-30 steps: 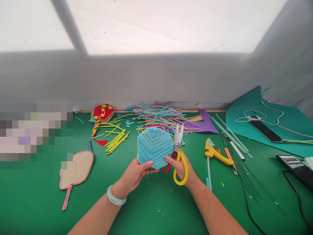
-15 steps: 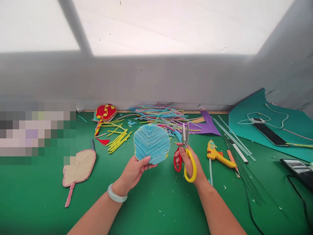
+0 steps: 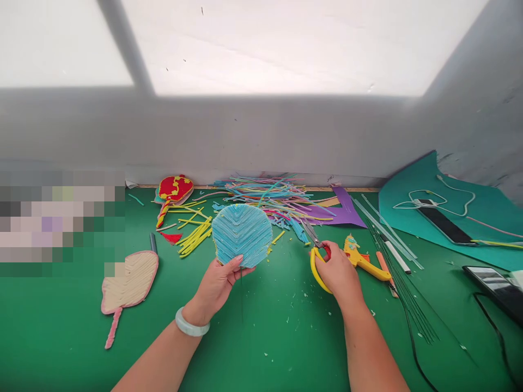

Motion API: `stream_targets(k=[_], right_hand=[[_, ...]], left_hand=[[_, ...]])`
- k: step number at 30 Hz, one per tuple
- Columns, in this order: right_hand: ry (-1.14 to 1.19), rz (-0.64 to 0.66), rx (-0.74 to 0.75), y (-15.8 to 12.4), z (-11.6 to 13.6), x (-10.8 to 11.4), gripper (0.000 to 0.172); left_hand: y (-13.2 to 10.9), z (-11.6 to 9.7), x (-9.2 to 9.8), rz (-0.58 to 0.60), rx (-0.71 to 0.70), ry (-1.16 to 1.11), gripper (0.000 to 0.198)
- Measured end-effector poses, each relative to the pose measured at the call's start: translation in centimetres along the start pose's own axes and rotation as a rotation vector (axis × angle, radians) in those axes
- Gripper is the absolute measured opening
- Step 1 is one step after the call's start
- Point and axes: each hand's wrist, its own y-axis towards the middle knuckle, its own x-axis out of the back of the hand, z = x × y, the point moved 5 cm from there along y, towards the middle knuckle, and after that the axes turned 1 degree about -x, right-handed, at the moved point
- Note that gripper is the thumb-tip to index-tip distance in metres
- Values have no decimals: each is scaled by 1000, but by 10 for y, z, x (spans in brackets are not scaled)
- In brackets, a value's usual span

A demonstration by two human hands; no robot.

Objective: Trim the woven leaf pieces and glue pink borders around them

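My left hand [image 3: 216, 283] pinches the bottom edge of a light blue leaf-shaped piece [image 3: 242, 233] covered with glued strips, and holds it upright above the green table [image 3: 261, 337]. A thin dark wire hangs down from the piece below my fingers. My right hand [image 3: 339, 272] is closed on the yellow-and-red handles of the scissors [image 3: 316, 253]. The scissors lie low at the table, blades pointing up-left towards the strip pile. A yellow glue gun [image 3: 363, 256] lies just right of that hand.
A heap of coloured strips [image 3: 269, 197] lies at the back. A cream and pink leaf piece [image 3: 128, 283] and a red and yellow piece [image 3: 174, 189] are at the left. Purple paper [image 3: 345, 209], thin rods, a teal sheet with a phone [image 3: 445, 224] and cables fill the right.
My right hand has drawn the scissors away from the blue piece and lowered them to the table at the right. My left hand has shifted the blue piece slightly left.
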Motion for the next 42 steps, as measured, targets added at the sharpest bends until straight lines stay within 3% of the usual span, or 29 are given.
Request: stream_targets(k=[9,23,32,34,36,37,39,42], right_hand=[[-174,48,-26,5,-4,-9,55],[-326,49,74,-1,2,-16,56],[-306,14,144,-10,5,-7,39],[-186,-85,155,-13,10,0,41],[131,-138,186,-18,19,3,46],[343,-93,203,-21,26,1,50],[711,176,213,-31,43,-15,58],[988,523,213,-51,70,-35,61]], left_hand=[[-1,1,-2,5,12,-8,57],[-1,0,-3,-13,36,-37,60],[-1,2,-1,-32,75,-80,53],[-2,3,-2,-28,87,-78,53],[-3,6,-4,-19,100,-72,54],[-3,8,-5,-14,108,-69,55],[-4,12,-8,6,124,-58,56],[-6,18,-14,70,132,-21,53]])
